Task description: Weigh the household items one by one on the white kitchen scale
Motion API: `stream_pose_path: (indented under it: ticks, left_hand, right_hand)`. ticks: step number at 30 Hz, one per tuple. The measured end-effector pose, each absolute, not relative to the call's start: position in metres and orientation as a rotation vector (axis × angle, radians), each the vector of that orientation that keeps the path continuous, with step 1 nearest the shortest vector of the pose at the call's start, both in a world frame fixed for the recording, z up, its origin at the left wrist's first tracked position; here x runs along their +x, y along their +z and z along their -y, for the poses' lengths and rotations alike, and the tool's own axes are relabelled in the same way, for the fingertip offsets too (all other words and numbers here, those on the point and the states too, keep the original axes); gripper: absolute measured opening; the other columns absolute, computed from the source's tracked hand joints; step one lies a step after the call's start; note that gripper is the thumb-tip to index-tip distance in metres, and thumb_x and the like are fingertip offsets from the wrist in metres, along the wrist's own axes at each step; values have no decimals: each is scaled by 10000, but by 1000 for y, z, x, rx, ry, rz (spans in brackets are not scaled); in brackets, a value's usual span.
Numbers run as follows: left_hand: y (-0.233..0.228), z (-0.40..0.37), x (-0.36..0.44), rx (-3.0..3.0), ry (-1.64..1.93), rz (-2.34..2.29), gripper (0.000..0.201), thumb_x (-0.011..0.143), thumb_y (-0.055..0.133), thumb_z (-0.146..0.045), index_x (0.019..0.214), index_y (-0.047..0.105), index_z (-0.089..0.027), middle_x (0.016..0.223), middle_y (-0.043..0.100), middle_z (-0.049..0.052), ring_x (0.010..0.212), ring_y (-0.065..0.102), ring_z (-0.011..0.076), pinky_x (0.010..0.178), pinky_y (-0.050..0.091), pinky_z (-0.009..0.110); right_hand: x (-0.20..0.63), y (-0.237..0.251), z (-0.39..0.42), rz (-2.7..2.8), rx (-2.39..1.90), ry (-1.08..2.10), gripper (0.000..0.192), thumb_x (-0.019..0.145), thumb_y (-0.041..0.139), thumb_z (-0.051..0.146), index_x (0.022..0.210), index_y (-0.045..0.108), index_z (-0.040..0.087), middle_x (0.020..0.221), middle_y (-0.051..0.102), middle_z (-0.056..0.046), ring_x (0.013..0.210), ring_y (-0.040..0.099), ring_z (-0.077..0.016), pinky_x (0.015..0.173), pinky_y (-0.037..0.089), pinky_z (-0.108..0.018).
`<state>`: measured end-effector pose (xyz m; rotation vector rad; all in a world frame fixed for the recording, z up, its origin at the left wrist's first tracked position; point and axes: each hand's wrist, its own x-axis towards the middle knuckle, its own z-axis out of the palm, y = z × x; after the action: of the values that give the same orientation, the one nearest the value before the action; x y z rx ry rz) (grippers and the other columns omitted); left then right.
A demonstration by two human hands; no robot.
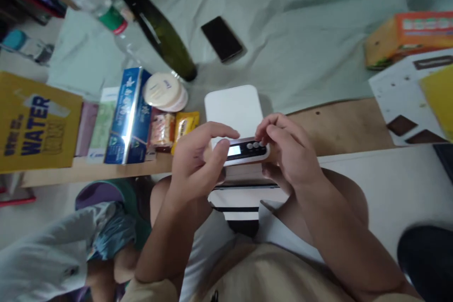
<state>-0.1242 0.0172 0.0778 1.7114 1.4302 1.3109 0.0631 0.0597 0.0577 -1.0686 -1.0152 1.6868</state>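
Observation:
A white digital scale sits at the near edge of the table, its dark front panel with a lit display and round buttons facing me. My left hand grips its left front corner, with thumb and index finger just over the display end of the panel. At the right end, by the buttons, my right hand has its thumb and index finger bent close together. Lower fingers of both hands show partly below the scale's front edge. The scale's flat top carries nothing.
A black phone lies behind the scale. Left stand a dark green bottle, a clear bottle, a round white tub, a blue box, small packets and a yellow box. Rightward is an orange box. Someone sits lower left.

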Motion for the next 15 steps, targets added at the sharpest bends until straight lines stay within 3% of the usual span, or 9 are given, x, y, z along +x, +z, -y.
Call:
stream_pose_path:
  ticks: [2, 5, 8, 10, 12, 13, 15]
  left_hand:
    - [75, -4, -153, 1631, 1458, -1551, 136, 992, 681, -327, 990, 816, -337, 865, 792, 26, 756, 696, 230, 678, 557, 430]
    - [71, 4, -187, 1532, 1589, -1623, 175, 1009, 651, -295, 922, 802, -301, 849, 785, 18, 762, 696, 202, 676, 554, 386]
    - [67, 5, -210, 1423, 1594, -1624, 180, 1002, 624, -223, 900, 766, -262, 861, 782, 14, 802, 711, 192, 727, 592, 350]
    - [64, 6, -219, 1356, 1589, -1613, 182, 1004, 610, -205, 894, 745, -254, 873, 778, 13, 826, 714, 189, 757, 603, 338]
    - [62, 9, -225, 1277, 1608, -1591, 184, 1023, 601, -228, 896, 733, -249, 878, 766, 14, 838, 712, 182, 769, 601, 326]
    - [61, 11, -227, 1238, 1611, -1569, 187, 1036, 598, -248, 902, 728, -246, 883, 761, 14, 842, 712, 178, 770, 600, 320]
    - [59, 13, -229, 1187, 1607, -1521, 197, 1057, 590, -282, 912, 718, -241, 895, 755, 11, 841, 709, 167, 769, 597, 305]
  right_hand:
    - [49, 57, -54, 1197, -1097, 1624, 144, 858, 759, 324, 884, 667, 216, 794, 649, 32, 738, 580, -105, 653, 495, -238]
    - [19, 57, -50, 1356, -1087, 1455, 226, 752, 842, 223, 890, 663, 225, 787, 652, 42, 711, 588, -100, 645, 508, -243]
    - [-18, 58, -45, 1439, -1077, 1378, 174, 816, 819, 254, 857, 651, 230, 752, 638, 39, 674, 570, -105, 627, 499, -260]
    - [-40, 57, -43, 1612, -1087, 1323, 108, 883, 760, 294, 869, 671, 235, 782, 681, 18, 714, 610, -132, 701, 545, -302]
    - [-56, 55, -43, 1898, -1117, 1114, 81, 897, 709, 295, 962, 722, 248, 961, 768, -33, 934, 701, -205, 907, 594, -398]
    - [-62, 54, -43, 2066, -1143, 972, 180, 883, 703, 287, 1057, 741, 258, 1123, 788, -65, 1121, 706, -259, 1035, 573, -464]
    - [-70, 52, -45, 2387, -1209, 721, 458, 848, 723, 281, 1305, 704, 278, 1469, 695, -107, 1467, 557, -364, 1225, 452, -587]
